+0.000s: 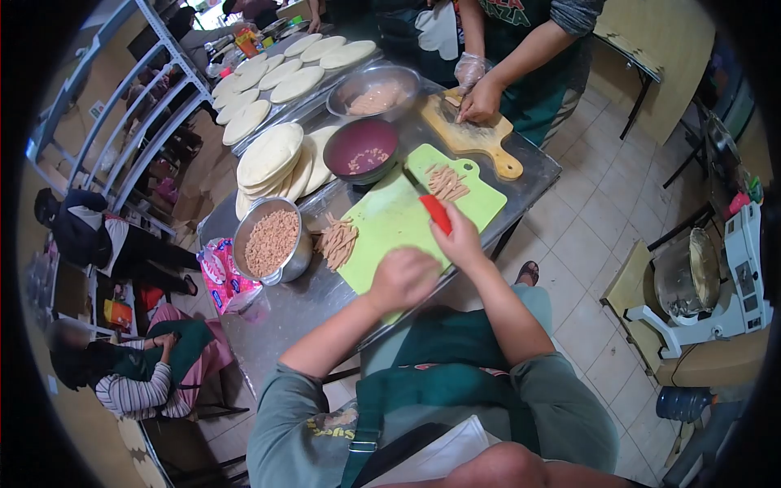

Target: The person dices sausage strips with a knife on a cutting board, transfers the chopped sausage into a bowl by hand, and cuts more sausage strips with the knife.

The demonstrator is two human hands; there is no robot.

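My right hand (461,239) is closed around the red handle of a knife (435,213), its blade pointing up and away over the green cutting board (390,215). My left hand (405,277) is above the board's near edge, smeared by motion, so its fingers are unclear. A small pile of sausage-like strips (447,182) lies on the board's far right part. More strips (336,242) are heaped at its left edge. Left of them stands a metal pot (298,259) filled with small diced pieces. A dark bowl (362,148) with a few pieces sits behind the board.
Across the table a co-worker's hands (480,99), one gloved, work over a wooden board (480,146). Beside them stands a steel bowl (374,91). Round dough bases (272,154) are stacked at left, with more behind. A pink packet (224,275) lies by the pot.
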